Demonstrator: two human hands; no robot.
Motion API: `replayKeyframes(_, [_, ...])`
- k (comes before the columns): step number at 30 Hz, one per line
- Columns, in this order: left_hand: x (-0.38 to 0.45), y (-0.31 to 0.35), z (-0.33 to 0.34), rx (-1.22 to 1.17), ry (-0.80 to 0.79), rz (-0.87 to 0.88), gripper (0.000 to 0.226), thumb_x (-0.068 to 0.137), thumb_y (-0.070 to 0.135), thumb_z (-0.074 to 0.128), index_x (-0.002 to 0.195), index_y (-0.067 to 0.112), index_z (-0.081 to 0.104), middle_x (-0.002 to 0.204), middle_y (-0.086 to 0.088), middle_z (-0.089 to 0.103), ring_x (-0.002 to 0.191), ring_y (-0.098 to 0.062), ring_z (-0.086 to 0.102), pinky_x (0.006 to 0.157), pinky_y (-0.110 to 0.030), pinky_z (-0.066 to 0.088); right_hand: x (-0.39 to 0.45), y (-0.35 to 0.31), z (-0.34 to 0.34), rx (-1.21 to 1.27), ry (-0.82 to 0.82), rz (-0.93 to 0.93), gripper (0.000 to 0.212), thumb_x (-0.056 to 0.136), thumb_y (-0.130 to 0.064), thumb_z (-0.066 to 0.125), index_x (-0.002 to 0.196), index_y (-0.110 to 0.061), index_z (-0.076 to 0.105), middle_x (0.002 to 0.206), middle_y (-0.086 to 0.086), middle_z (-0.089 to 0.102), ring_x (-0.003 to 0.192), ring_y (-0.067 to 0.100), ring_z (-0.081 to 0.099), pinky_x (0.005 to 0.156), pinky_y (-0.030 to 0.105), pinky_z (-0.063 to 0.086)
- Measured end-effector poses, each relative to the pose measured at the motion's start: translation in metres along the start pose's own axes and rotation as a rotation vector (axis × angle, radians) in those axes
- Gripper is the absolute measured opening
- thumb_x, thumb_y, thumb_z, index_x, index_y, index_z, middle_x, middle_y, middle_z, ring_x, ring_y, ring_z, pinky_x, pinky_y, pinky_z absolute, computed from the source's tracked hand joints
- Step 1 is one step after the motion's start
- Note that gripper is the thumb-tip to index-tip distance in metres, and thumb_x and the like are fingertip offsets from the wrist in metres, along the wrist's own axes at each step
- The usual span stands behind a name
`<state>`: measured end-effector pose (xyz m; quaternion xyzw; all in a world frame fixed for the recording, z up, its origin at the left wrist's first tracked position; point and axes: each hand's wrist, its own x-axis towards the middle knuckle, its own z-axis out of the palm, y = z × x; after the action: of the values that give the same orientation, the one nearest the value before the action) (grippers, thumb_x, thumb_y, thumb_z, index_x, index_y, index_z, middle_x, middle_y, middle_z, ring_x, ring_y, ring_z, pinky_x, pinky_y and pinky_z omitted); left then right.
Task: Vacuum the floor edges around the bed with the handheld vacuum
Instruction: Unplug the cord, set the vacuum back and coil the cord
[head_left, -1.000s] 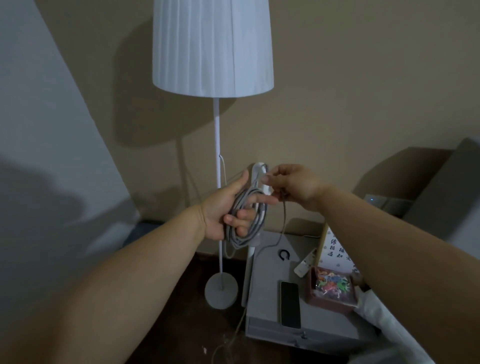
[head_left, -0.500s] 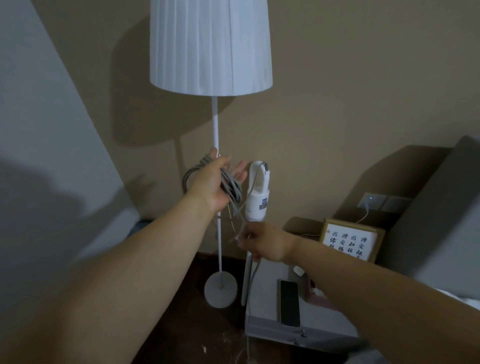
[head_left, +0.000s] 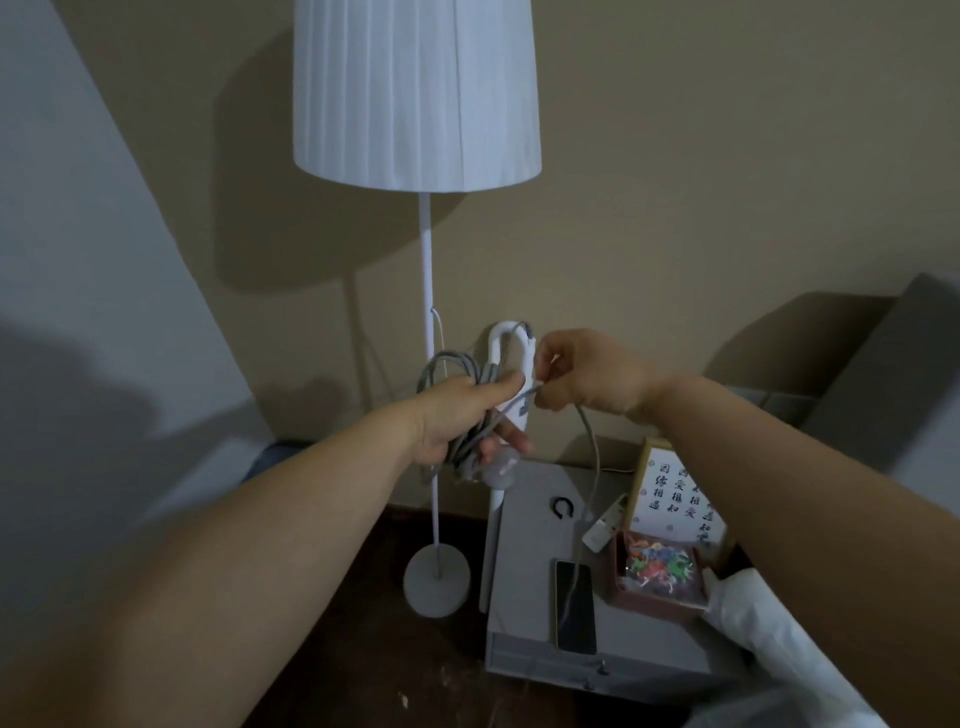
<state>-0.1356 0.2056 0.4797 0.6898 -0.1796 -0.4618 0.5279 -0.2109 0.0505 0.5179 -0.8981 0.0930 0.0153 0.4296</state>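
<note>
Fingers of the left hand (head_left: 457, 415) curl round the vacuum (head_left: 511, 410) and coiled cord (head_left: 452, 374), just right of the lamp (head_left: 427, 291) pole; the right hand (head_left: 582, 371) pinches the cord's loose strand.

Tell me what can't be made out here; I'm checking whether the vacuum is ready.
Head view only:
- Handheld vacuum: body hidden behind the left hand and coiled cord.
- Cord's plug end: hidden in the right hand.
- Floor edges: dark, blocked by nightstand.
- Bed: cut off at the frame's right edge.

The left hand (head_left: 457, 415) and cord bundle (head_left: 457, 410) hide the handheld vacuum (head_left: 511, 364) body; the lampshade (head_left: 415, 88) is cropped by the top edge.
</note>
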Motion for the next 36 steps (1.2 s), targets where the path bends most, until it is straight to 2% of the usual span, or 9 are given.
replayKeyframes(5, [-0.011,-0.003,-0.026,-0.232,-0.416,0.049,0.064,0.082,0.062,0.049,0.113,0.009,0.065,0.036,0.007,0.035,0.027,-0.002,0.027,0.037,-0.016,0.031,0.021,0.022,0.002,0.308,0.142,0.008,0.017,0.085,0.001,0.064,0.075,-0.01,0.057,0.069,0.008,0.06,0.061,0.015,0.056,0.061,0.018,0.048])
replayKeyframes(8, [-0.012,-0.003,-0.041,-0.519,-0.59,0.193,0.038,0.084,0.028,0.068,0.116,0.008,0.066,0.038,0.008,0.046,0.028,-0.001,0.026,0.037,-0.016,0.036,0.027,0.043,0.036,0.085,0.107,0.174,0.028,0.098,-0.03,0.05,0.081,-0.011,0.059,0.069,0.003,0.06,0.061,0.011,0.055,0.062,0.016,0.047])
replayKeyframes(11, [-0.011,0.008,-0.04,-0.786,-0.404,0.321,0.045,0.082,0.013,0.056,0.128,0.014,0.059,0.056,0.006,0.062,0.028,0.0,0.035,0.039,-0.015,0.037,0.021,0.058,0.077,-0.046,-0.153,0.366,0.029,0.102,-0.034,0.039,0.091,-0.013,0.055,0.078,0.001,0.059,0.063,0.009,0.052,0.056,0.016,0.042])
replayKeyframes(15, [0.002,0.02,-0.031,-0.986,0.049,0.347,0.053,0.094,0.006,0.044,0.144,0.024,0.038,0.096,-0.01,0.068,0.055,-0.009,0.067,0.048,-0.017,0.052,0.013,0.051,0.117,-0.376,-0.352,0.236,0.026,0.099,-0.02,0.041,0.113,-0.005,0.058,0.108,0.013,0.065,0.078,0.016,0.053,0.072,0.026,0.046])
replayKeyframes(21, [0.024,-0.018,-0.021,-0.151,0.366,0.266,0.046,0.097,0.013,0.053,0.137,0.03,0.041,0.101,0.001,0.061,0.098,-0.021,0.062,0.084,-0.034,0.055,0.007,0.007,0.103,-0.5,-0.348,-0.029,0.028,0.099,-0.019,0.044,0.116,-0.001,0.057,0.121,0.012,0.059,0.093,0.017,0.048,0.08,0.023,0.038])
replayKeyframes(23, [0.021,-0.03,-0.023,0.021,0.277,0.172,0.039,0.095,0.022,0.057,0.133,0.024,0.05,0.101,-0.001,0.064,0.098,-0.022,0.063,0.09,-0.042,0.054,0.007,-0.006,0.085,-0.497,-0.309,-0.077,0.024,0.096,-0.019,0.051,0.109,-0.004,0.064,0.11,0.005,0.063,0.088,0.013,0.052,0.066,0.015,0.036])
replayKeyframes(29, [-0.011,-0.027,-0.038,0.1,-0.089,-0.061,0.035,0.095,0.041,0.048,0.1,0.008,0.058,0.049,-0.001,0.063,0.037,-0.011,0.045,0.041,-0.02,0.039,0.003,-0.023,0.029,-0.317,-0.138,0.064,0.021,0.08,-0.011,0.07,0.068,-0.024,0.059,0.067,-0.006,0.057,0.061,0.006,0.051,0.062,0.019,0.041])
replayKeyframes(33, [-0.013,-0.028,-0.075,-0.101,-0.415,-0.093,0.062,0.088,0.06,0.034,0.124,0.015,0.058,0.036,0.002,0.039,0.027,-0.005,0.028,0.037,-0.016,0.028,0.009,-0.012,0.006,0.224,0.239,0.062,0.017,0.081,0.001,0.069,0.071,-0.01,0.059,0.067,0.012,0.057,0.057,0.016,0.05,0.062,0.025,0.044])
replayKeyframes(36, [-0.011,-0.022,-0.094,-0.385,-0.72,-0.024,0.067,0.089,0.059,0.039,0.124,0.005,0.06,0.037,0.004,0.035,0.027,-0.004,0.029,0.037,-0.016,0.033,0.02,-0.004,0.016,0.389,0.428,0.185,0.028,0.094,-0.029,0.057,0.073,-0.011,0.058,0.062,0.005,0.054,0.062,0.017,0.054,0.073,0.031,0.046])
